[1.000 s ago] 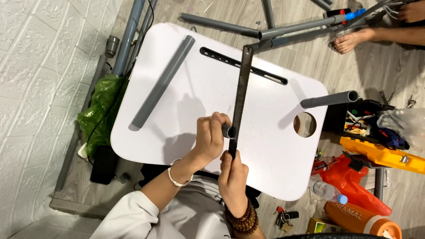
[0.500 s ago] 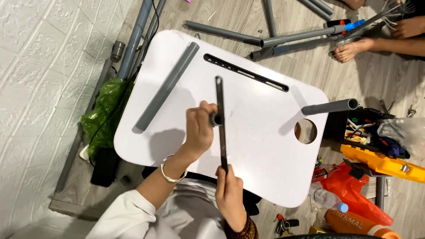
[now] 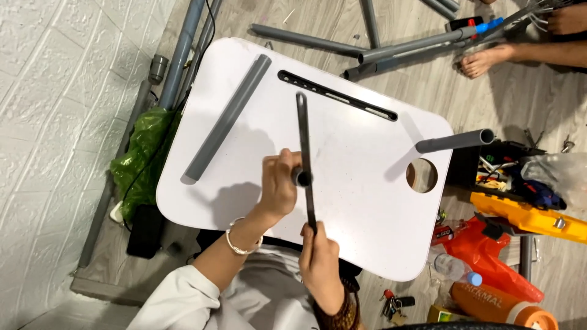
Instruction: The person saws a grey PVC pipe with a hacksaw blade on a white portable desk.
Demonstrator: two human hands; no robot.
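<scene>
A white tabletop board [image 3: 367, 201] with a long dark slot [image 3: 336, 96] and a round hole [image 3: 422, 175] lies in front of me. My right hand [image 3: 321, 269] grips the lower end of a thin dark metal bar [image 3: 302, 131] that points away from me over the board. My left hand [image 3: 278, 183] holds a short dark round-ended piece [image 3: 301, 178] against the middle of the bar. To the left, a loose grey tube [image 3: 227, 118] rests on the board. Another grey tube [image 3: 455, 141] sticks out at the board's right edge.
Several grey pipes [image 3: 306, 40] lie on the wooden floor beyond the board, near another person's bare foot [image 3: 483, 61]. A green bag [image 3: 143, 153] sits by the white wall on the left. At the right are a yellow tool case [image 3: 526, 214], an orange bottle [image 3: 495, 302] and keys [image 3: 394, 302].
The dark bar's far end has swung left, from leaning right across the slot to pointing nearly straight away. Both hands shifted with it and keep their grip.
</scene>
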